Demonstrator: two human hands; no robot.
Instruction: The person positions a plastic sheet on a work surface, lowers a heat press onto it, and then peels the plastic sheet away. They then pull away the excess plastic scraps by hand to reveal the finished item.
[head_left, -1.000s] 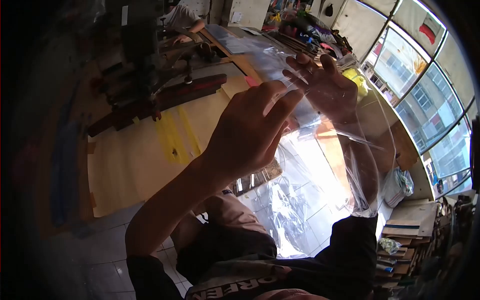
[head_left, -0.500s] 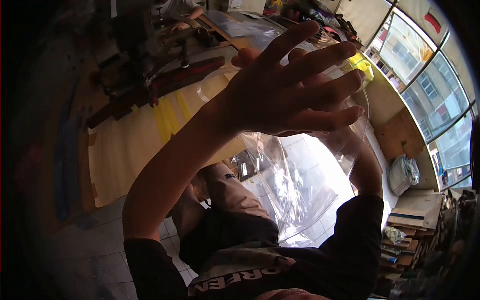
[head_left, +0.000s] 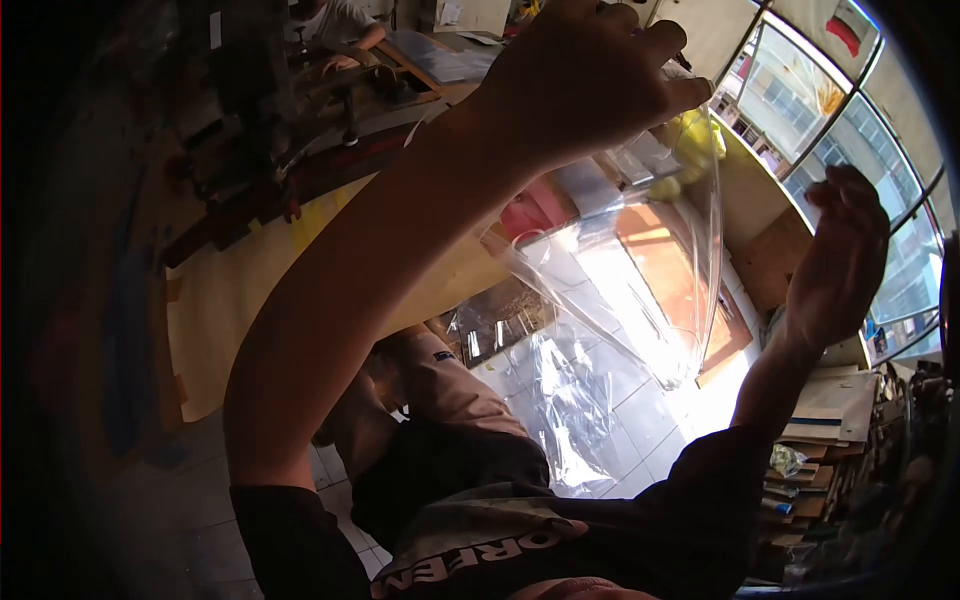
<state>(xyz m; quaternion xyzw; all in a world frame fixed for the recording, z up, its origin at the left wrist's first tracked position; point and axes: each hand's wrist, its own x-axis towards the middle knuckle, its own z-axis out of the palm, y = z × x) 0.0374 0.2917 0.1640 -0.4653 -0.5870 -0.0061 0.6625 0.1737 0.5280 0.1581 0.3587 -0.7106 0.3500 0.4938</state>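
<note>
Clear plastic film [head_left: 712, 250] hangs as a loop below my left hand [head_left: 625, 70], which is raised at the top centre with its fingers bent around the film's upper part. The exact grip is partly hidden by the back of the hand. Off to the right, apart from the film, my right hand [head_left: 840, 260] is lifted with loosely bent fingers and nothing visible in it. More crinkled clear plastic [head_left: 575, 410] shows lower down, over the white floor tiles.
A long table with a pale sheet [head_left: 240, 290] lies at the left, below dark machinery [head_left: 270, 150]. Another person [head_left: 345, 30] is at the upper left. An orange-brown board [head_left: 660, 240] lies beyond the film. Stacked boards [head_left: 825, 420] and windows are at the right.
My right hand has come away from the film and moved right. My left hand has moved up, its spread fingers now bent, and the film has opened into a hanging loop.
</note>
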